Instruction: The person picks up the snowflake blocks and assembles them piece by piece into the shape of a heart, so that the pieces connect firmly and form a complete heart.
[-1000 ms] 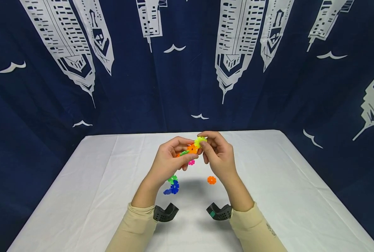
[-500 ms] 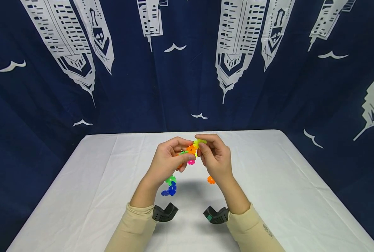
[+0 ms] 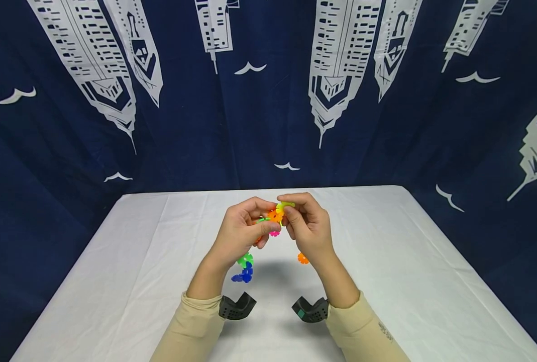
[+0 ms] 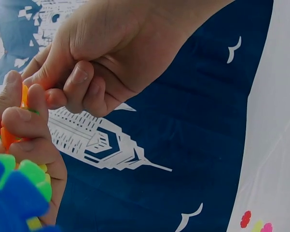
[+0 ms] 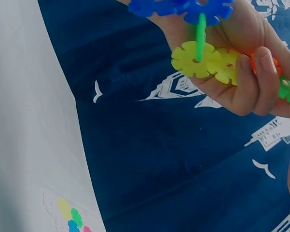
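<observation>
My left hand grips a chain of slotted plastic flower discs. Near its fingertips an orange disc of the chain shows. Out of the other side of that hand come two yellow discs, a green disc and blue discs, hanging below the wrist. My right hand pinches a yellow-green disc between thumb and index finger, its edge right at the orange disc. Fingers hide the middle of the chain.
On the white-covered table lie a loose orange disc and a pink disc; the left wrist view adds a red disc. A dark blue curtain with white building prints stands behind.
My right hand has shifted slightly left and down, and the yellow-green disc has tilted from face-on to nearly edge-on against the orange one. The blue end of the chain has swung a little left.
</observation>
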The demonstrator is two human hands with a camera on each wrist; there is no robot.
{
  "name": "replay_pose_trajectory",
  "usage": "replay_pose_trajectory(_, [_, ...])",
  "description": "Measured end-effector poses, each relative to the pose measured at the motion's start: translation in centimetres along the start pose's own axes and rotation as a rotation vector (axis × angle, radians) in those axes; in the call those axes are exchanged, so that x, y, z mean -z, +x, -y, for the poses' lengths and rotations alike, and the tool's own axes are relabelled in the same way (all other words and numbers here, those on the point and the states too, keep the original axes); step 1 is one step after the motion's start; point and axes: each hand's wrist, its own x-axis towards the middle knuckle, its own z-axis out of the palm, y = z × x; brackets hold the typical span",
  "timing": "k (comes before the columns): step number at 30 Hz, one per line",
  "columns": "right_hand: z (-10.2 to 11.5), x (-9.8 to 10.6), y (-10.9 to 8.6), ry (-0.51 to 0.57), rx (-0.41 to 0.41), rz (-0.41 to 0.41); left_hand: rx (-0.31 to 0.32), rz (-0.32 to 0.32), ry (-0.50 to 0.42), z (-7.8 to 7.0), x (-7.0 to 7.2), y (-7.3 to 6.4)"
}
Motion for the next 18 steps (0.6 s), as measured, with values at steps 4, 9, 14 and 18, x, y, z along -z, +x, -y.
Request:
replay_pose_trajectory(4, [-0.1,0.3,0.1,-0.041,-0.022,0.026,0.032,0.004,0.005,0.2,0.0,0.1])
replay_pose_trajectory(9, [-0.3,0.6,0.2,-0.114,-0.036,0.065,0.079,0.01,0.057,0.4,0.2,0.3])
replay_pose_trajectory(14, [-0.6,0.8,0.2,-0.205,-0.054,0.098,0.094,0.006,0.07,0.6,0.5,0.3])
replay_pose_trajectory(18, [-1.1,1.0,0.2,-0.239,-0.103,0.111,0.081,0.0,0.036,0.6,0.8,0.4])
